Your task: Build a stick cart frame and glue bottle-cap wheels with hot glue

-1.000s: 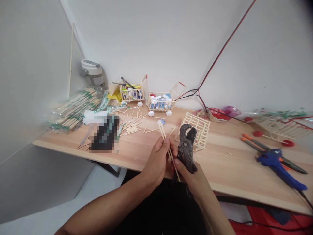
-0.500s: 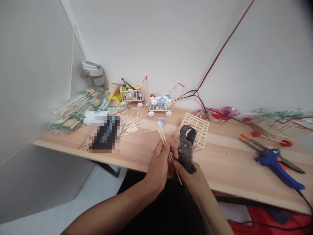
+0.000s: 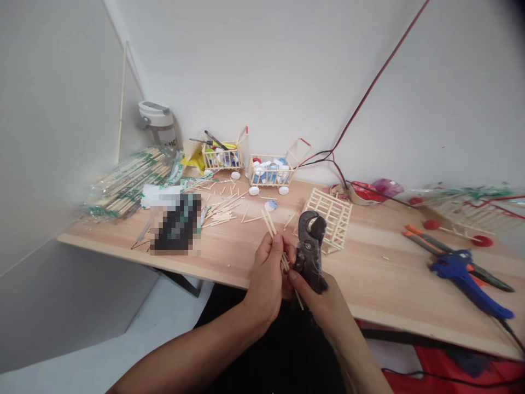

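Observation:
Thin wooden sticks (image 3: 269,222) are pinched in my left hand (image 3: 264,273), their upper ends pointing up and away over the table's front part. My right hand (image 3: 318,295) is closed round a dark cutter (image 3: 310,251) with a curved jaw at its top. The fingertips of both hands meet near the lower ends of the sticks, and one stick slants down between the hands. Just behind the cutter lies a wooden lattice piece (image 3: 338,219). A blue and white cap (image 3: 270,206) rests beyond the stick tips.
Two small stick carts (image 3: 270,174) filled with caps stand at the back. Cut sticks (image 3: 221,213) lie scattered left of centre, near bagged sticks (image 3: 131,180) and a jug (image 3: 158,123). At the right are a blue glue gun (image 3: 471,284) and orange-handled pliers (image 3: 426,239).
The cutter in my right hand has shifted slightly to the left and tilted. My left hand still holds the sticks in nearly the same place.

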{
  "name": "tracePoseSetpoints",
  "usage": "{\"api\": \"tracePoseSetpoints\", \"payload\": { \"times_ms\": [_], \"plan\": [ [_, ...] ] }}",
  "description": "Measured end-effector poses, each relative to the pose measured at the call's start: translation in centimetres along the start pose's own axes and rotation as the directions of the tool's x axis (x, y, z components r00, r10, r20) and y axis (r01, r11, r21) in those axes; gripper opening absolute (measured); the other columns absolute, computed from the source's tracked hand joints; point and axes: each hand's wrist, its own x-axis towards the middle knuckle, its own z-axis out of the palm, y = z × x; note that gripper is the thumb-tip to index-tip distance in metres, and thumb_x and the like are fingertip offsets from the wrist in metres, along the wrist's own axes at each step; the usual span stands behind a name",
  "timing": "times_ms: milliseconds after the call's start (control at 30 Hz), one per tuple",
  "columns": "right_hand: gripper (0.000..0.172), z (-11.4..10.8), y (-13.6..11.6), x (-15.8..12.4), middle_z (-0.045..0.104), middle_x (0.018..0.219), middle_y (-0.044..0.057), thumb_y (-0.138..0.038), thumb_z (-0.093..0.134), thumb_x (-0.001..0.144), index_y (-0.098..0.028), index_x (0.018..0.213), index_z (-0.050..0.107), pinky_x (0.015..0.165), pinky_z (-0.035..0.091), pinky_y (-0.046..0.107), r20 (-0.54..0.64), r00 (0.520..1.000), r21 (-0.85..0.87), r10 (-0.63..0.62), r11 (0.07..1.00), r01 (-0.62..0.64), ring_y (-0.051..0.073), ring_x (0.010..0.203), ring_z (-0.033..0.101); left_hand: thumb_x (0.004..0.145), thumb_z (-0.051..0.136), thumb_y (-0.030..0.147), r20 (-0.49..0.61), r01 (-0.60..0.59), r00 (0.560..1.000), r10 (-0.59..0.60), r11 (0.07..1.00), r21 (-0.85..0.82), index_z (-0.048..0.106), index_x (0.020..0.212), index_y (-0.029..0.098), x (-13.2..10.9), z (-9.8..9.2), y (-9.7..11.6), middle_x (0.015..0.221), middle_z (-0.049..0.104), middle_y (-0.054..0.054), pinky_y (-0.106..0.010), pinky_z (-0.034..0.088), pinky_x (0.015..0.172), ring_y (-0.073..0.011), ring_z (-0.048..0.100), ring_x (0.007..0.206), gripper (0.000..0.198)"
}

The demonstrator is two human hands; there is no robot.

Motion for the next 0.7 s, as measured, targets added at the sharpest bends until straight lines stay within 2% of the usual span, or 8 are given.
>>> {"api": "tracePoseSetpoints", "payload": {
  "times_ms": [100,167,267,400,567,700],
  "plan": [
    [0.040,0.0,0.0,0.0,0.073,0.080,0.008,-0.050,0.063,0.073,-0.012,0.084,0.071,0.067,0.050,0.032,0.002,1.000,0.012,-0.002,1.000,0.001,0.026,0.078,0.066,0.092,0.055,0.051,0.009,-0.001,1.000,0.001,0.999,-0.035,0.048,0.079,0.019,0.0,0.0,0.0,0.066,0.046,0.004,-0.017,0.029,0.047,-0.0065,0.038,0.052,0.036],
    [0.040,0.0,-0.1,0.0,0.073,0.080,0.008,-0.050,0.064,0.073,-0.012,0.085,0.072,0.067,0.051,0.032,0.000,1.000,0.018,0.002,1.000,-0.002,0.026,0.077,0.066,0.091,0.058,0.050,0.007,-0.019,1.000,0.020,0.997,-0.069,0.048,0.077,0.018,-0.1,0.1,0.0,0.068,0.047,0.003,-0.017,0.035,0.053,-0.0072,0.042,0.057,0.036],
    [0.041,0.1,-0.3,-0.1,0.072,0.077,0.008,-0.051,0.064,0.071,-0.013,0.084,0.073,0.065,0.051,0.032,-0.005,1.000,0.015,0.009,1.000,-0.009,0.025,0.074,0.066,0.088,0.062,0.049,-0.058,-0.046,0.997,0.041,0.995,-0.083,0.052,0.080,0.018,-0.4,0.3,0.1,0.077,0.052,0.002,-0.019,0.042,0.065,-0.0078,0.047,0.066,0.034],
    [0.040,0.2,-0.7,-0.2,0.073,0.078,0.009,-0.051,0.063,0.072,-0.014,0.082,0.073,0.066,0.052,0.033,-0.008,1.000,-0.016,-0.028,0.999,0.028,0.026,0.076,0.067,0.088,0.061,0.050,-0.138,0.009,0.990,-0.015,0.999,-0.042,0.059,0.093,0.018,-0.9,0.7,-0.1,0.085,0.059,0.000,-0.021,0.045,0.068,-0.0091,0.052,0.067,0.032],
    [0.043,0.3,-0.8,-0.4,0.074,0.082,0.009,-0.051,0.062,0.075,-0.012,0.088,0.074,0.070,0.053,0.033,0.012,0.999,-0.047,-0.040,0.998,0.040,0.028,0.080,0.068,0.084,0.065,0.052,-0.124,0.013,0.992,-0.018,0.999,-0.046,0.060,0.088,0.017,-0.8,0.9,-0.3,0.080,0.062,-0.001,-0.023,0.047,0.069,-0.0119,0.056,0.070,0.036],
    [0.040,0.2,-0.3,-0.4,0.073,0.081,0.008,-0.050,0.061,0.076,-0.013,0.086,0.072,0.070,0.051,0.032,0.023,0.999,-0.058,-0.038,0.998,0.039,0.026,0.078,0.066,0.086,0.062,0.052,-0.066,0.056,0.996,-0.053,0.998,0.039,0.058,0.084,0.018,-0.3,-0.3,0.0,0.079,0.062,-0.001,-0.024,0.046,0.068,-0.0141,0.059,0.072,0.035]
  ]
}}
